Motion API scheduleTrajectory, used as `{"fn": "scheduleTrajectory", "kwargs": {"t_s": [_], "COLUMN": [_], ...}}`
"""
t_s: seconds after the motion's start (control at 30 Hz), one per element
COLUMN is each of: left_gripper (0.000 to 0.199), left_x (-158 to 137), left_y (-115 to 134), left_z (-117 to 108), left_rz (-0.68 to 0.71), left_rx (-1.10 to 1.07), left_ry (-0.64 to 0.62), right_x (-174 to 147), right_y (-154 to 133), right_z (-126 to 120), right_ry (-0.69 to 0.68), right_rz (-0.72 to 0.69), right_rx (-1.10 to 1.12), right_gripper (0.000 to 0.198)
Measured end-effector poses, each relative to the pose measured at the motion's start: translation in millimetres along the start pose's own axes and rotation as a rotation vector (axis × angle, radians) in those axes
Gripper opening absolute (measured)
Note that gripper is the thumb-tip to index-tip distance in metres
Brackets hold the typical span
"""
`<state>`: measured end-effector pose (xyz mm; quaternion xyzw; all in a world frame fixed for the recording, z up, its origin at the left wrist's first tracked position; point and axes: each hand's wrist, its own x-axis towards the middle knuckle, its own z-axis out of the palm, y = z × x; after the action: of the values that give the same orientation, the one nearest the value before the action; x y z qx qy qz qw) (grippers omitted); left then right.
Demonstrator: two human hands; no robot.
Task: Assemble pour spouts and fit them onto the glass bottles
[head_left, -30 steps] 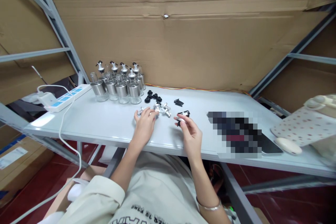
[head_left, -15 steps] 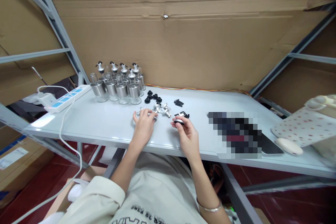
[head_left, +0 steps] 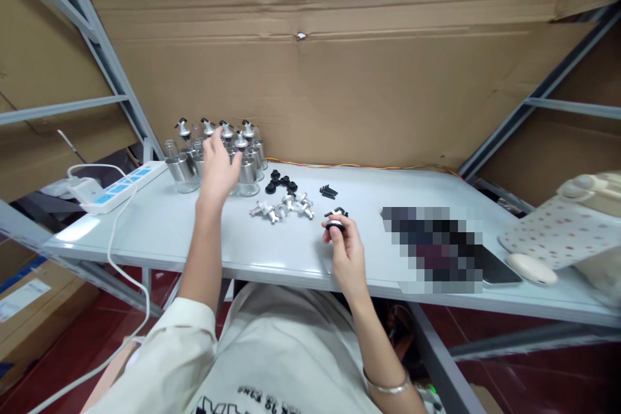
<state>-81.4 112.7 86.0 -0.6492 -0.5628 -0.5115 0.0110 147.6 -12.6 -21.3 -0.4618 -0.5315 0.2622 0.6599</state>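
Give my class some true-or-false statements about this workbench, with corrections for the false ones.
1. The right hand holds a black-and-silver piece. True.
2. The left hand is over the silver parts. False: it is at the bottles.
3. Every bottle is topped with a spout. False: the front-left bottle has a bare neck.
4. The power strip lies left of the bottles. True.
5. The silver parts lie nearer the person than the black rings. True.

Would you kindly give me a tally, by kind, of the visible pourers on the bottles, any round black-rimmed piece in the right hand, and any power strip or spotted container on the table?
Pourers on bottles: 5
Black-rimmed piece in right hand: 1
Power strip: 1
Spotted container: 1
Total: 8
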Motion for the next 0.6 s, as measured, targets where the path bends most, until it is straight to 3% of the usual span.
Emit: {"fn": "scheduleTrajectory", "kwargs": {"t_s": [0.17,0.33,0.47,0.6], "left_gripper": [0.040,0.028,0.030,0.031], "left_x": [45,54,50,44], "left_y": [-32,-55,-57,-40], "left_z": [-3,5,2,-13], "left_rz": [-0.123,-0.185,-0.178,-0.148], "left_rx": [0.130,0.175,0.137,0.114], "left_ry": [-0.046,-0.139,-0.103,-0.005], "right_x": [0,0,0,-1], "right_y": [0,-2,-2,0], "right_z": [-1,0,0,-1], "right_ry": [0.006,0.011,0.022,0.032], "right_rz": [-0.030,-0.039,-0.048,-0.049], "right_rx": [-0.024,-0.033,-0.053,-0.058], "right_gripper": [0.021,0.021,0.020,0.021]}}
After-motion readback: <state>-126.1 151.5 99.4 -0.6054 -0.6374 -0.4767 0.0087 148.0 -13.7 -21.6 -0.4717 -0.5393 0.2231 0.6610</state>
